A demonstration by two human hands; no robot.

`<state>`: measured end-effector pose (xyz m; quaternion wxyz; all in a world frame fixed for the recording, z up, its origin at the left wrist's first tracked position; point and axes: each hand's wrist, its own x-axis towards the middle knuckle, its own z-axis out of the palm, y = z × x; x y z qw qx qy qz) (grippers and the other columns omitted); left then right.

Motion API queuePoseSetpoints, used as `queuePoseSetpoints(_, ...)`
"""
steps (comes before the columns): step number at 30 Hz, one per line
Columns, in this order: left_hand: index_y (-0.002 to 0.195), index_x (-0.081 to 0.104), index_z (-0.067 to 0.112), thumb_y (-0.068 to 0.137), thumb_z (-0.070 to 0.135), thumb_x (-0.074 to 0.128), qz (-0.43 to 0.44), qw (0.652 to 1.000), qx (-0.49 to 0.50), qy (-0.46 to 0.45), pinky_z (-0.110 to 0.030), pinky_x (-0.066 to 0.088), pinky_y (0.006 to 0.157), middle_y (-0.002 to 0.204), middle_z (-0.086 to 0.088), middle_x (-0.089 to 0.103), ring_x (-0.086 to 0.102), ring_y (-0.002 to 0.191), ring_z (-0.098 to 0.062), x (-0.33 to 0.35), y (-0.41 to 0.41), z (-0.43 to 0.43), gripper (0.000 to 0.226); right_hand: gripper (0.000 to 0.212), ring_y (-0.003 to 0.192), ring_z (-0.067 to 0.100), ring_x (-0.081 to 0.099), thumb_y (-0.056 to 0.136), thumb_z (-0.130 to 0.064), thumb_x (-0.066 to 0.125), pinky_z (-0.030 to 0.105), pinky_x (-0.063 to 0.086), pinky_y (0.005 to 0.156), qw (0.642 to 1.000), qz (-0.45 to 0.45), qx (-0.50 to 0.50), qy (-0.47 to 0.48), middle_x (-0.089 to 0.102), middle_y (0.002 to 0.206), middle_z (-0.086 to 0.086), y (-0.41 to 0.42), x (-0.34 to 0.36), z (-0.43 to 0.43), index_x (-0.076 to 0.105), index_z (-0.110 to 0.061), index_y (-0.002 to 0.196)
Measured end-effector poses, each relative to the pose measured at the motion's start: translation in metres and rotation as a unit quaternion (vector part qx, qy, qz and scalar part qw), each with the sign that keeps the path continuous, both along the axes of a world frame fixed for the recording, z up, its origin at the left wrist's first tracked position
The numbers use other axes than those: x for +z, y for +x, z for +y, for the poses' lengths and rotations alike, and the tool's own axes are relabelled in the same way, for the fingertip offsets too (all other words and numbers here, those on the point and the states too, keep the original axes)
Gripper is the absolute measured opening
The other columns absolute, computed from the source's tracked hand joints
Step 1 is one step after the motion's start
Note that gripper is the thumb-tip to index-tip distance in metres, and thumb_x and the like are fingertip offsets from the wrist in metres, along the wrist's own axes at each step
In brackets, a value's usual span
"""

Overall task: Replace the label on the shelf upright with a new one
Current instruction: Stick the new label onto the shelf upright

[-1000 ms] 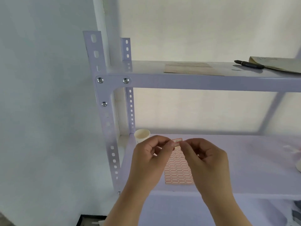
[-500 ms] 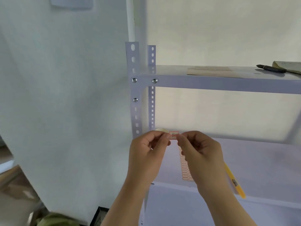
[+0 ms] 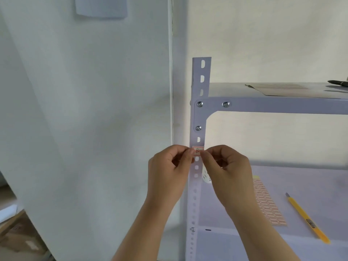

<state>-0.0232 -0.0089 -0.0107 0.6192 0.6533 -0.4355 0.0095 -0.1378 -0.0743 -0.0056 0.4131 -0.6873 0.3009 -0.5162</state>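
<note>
A small white label (image 3: 197, 150) with a red border and a handwritten mark lies across the front of the white perforated shelf upright (image 3: 199, 117), just below the corner bracket. My left hand (image 3: 169, 170) pinches its left end and my right hand (image 3: 227, 170) pinches its right end. Whether the label is stuck to the metal cannot be told. A sheet of red-bordered labels (image 3: 267, 202) lies on the lower shelf (image 3: 310, 185), right of my right forearm.
A yellow utility knife (image 3: 307, 219) lies on the lower shelf right of the sheet. A paper cup (image 3: 206, 178) shows partly behind my right hand. The upper shelf (image 3: 282, 106) holds a brown card and a black pen (image 3: 337, 82). A white wall is on the left.
My view has swung left, bringing the upright to the middle. Both hands carried the label from over the lower shelf to the front face of the upright.
</note>
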Motion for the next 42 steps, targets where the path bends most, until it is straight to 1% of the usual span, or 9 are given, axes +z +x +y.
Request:
queuePoseSetpoints(7, 0.083, 0.078, 0.019, 0.092, 0.025, 0.07, -0.003, 1.0, -0.008, -0.01, -0.026, 0.054, 0.061, 0.071, 0.007, 0.077, 0.07, 0.066, -0.015, -0.001, 0.007, -0.012, 0.014, 0.017, 0.051, 0.003, 0.056, 0.089, -0.024, 0.069, 0.012, 0.04, 0.049, 0.998, 0.023, -0.047, -0.032, 0.067, 0.065, -0.022, 0.008, 0.001, -0.008, 0.067, -0.026, 0.072)
queuePoseSetpoints(12, 0.083, 0.08, 0.022, 0.091, 0.024, 0.072, -0.012, 1.0, 0.004, -0.017, -0.015, 0.048, 0.056, 0.071, 0.012, 0.077, 0.066, 0.061, -0.006, 0.003, 0.008, -0.015, 0.011, 0.015, 0.054, 0.005, 0.058, 0.088, -0.027, 0.068, 0.012, 0.04, 0.05, 0.997, 0.028, -0.062, -0.041, 0.07, 0.072, -0.021, 0.012, 0.003, -0.01, 0.068, -0.026, 0.073)
queuePoseSetpoints(16, 0.082, 0.081, 0.022, 0.089, 0.026, 0.074, -0.031, 0.999, 0.023, -0.02, -0.016, 0.048, 0.058, 0.069, 0.013, 0.077, 0.067, 0.063, -0.006, 0.004, 0.007, -0.015, 0.01, 0.015, 0.055, 0.005, 0.059, 0.087, -0.031, 0.069, 0.013, 0.041, 0.05, 0.996, 0.035, -0.077, -0.039, 0.07, 0.074, -0.022, 0.015, 0.002, -0.011, 0.068, -0.027, 0.073)
queuePoseSetpoints(23, 0.081, 0.081, 0.025, 0.085, 0.033, 0.074, -0.073, 0.996, 0.06, -0.007, -0.036, 0.058, 0.063, 0.072, 0.012, 0.078, 0.072, 0.066, -0.008, 0.007, 0.007, -0.015, 0.011, 0.018, 0.055, 0.006, 0.059, 0.086, -0.028, 0.069, 0.016, 0.041, 0.05, 0.995, 0.034, -0.093, -0.033, 0.07, 0.071, -0.02, 0.019, 0.001, -0.01, 0.065, -0.027, 0.068)
queuePoseSetpoints(26, 0.081, 0.08, 0.026, 0.084, 0.038, 0.073, -0.098, 0.992, 0.076, 0.002, -0.034, 0.057, 0.06, 0.071, 0.011, 0.078, 0.072, 0.064, -0.011, 0.009, 0.006, -0.015, 0.014, 0.018, 0.064, 0.004, 0.063, 0.085, -0.028, 0.069, 0.018, 0.045, 0.054, 0.994, 0.034, -0.099, -0.03, 0.07, 0.064, -0.01, 0.021, 0.001, -0.009, 0.066, -0.023, 0.069)
queuePoseSetpoints(30, 0.079, 0.078, 0.027, 0.086, 0.039, 0.075, -0.138, 0.984, 0.108, 0.026, -0.03, 0.052, 0.054, 0.067, 0.009, 0.077, 0.069, 0.061, -0.018, 0.014, 0.003, -0.014, 0.015, 0.017, 0.072, -0.001, 0.065, 0.086, -0.027, 0.069, 0.013, 0.046, 0.059, 0.994, 0.033, -0.096, -0.033, 0.073, 0.07, -0.009, 0.021, 0.002, -0.011, 0.069, -0.017, 0.072)
queuePoseSetpoints(34, 0.079, 0.078, 0.028, 0.087, 0.042, 0.073, -0.157, 0.979, 0.125, 0.045, -0.026, 0.044, 0.052, 0.067, 0.007, 0.076, 0.068, 0.061, -0.022, 0.017, 0.0, -0.013, 0.016, 0.019, 0.07, 0.004, 0.065, 0.086, -0.025, 0.071, 0.015, 0.046, 0.057, 0.995, 0.031, -0.092, -0.038, 0.072, 0.067, -0.007, 0.022, 0.001, -0.015, 0.068, -0.014, 0.07)
queuePoseSetpoints(37, 0.076, 0.076, 0.027, 0.086, 0.04, 0.075, -0.196, 0.97, 0.141, 0.035, -0.026, 0.044, 0.048, 0.064, 0.007, 0.076, 0.067, 0.055, -0.024, 0.015, 0.0, -0.014, 0.016, 0.022, 0.065, 0.009, 0.065, 0.085, -0.026, 0.073, 0.017, 0.046, 0.055, 0.994, 0.028, -0.093, -0.044, 0.071, 0.063, -0.006, 0.022, 0.0, -0.017, 0.067, -0.015, 0.067)
queuePoseSetpoints(42, 0.066, 0.071, 0.024, 0.08, 0.04, 0.081, -0.222, 0.961, 0.162, 0.018, -0.024, 0.04, 0.043, 0.056, 0.007, 0.071, 0.062, 0.046, -0.022, 0.008, 0.009, -0.018, 0.023, 0.026, 0.054, 0.007, 0.059, 0.081, -0.023, 0.078, 0.014, 0.042, 0.05, 0.995, 0.033, -0.084, -0.041, 0.068, 0.058, -0.004, 0.02, 0.002, -0.022, 0.064, -0.011, 0.063)
